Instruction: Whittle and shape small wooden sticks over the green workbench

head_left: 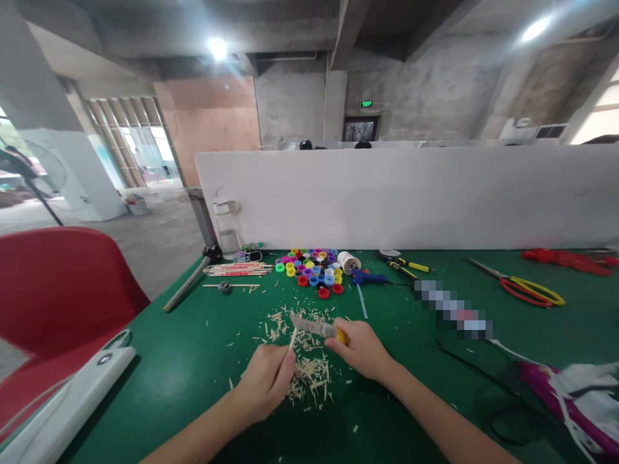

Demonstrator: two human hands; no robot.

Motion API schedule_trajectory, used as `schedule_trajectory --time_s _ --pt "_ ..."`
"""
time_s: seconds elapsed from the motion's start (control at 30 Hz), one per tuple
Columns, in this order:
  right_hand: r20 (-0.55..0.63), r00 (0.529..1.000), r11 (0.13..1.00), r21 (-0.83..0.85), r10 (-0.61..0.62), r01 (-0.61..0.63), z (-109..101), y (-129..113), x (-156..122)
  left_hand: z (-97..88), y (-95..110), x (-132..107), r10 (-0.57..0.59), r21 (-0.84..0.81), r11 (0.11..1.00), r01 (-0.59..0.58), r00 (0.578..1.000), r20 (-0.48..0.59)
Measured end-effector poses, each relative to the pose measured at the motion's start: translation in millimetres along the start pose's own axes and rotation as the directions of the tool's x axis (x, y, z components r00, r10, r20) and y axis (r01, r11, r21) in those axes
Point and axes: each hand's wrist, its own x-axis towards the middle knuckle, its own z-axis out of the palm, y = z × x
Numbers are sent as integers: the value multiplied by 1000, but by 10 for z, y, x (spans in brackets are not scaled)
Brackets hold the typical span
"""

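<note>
Both forearms are bare and slant in from the near edge, drawing together toward the middle. The left forearm [206, 428] runs far and to the right, ending in the left grip [265, 381], its fingers curled tightly closed and the thumb [284, 377] laid along the right side, tip pointing far. The right forearm [435, 409] reaches far and to the left; the right grip [365, 348], slightly farther off, is also curled closed, its thumb pointing left. The two stand near each other, apart.
</note>
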Motion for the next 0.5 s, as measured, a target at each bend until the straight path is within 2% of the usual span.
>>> schedule_trajectory --time_s 0.1,0.2,0.33,0.5 --pt "-60 998 999 -32 25 -27 39 -20 -6 -7 -7 55 67 283 957 -70 998 20" --pt "-88 995 998 -52 39 -43 61 -28 -7 -33 -2 92 40 446 891 -83 994 105" --pt "-43 999 999 -52 7 -9 23 -13 -15 -27 13 61 17 402 911 -95 981 193" --pt "33 999 999 -29 -38 39 -32 29 -31 12 28 17 46 273 957 -101 978 203"
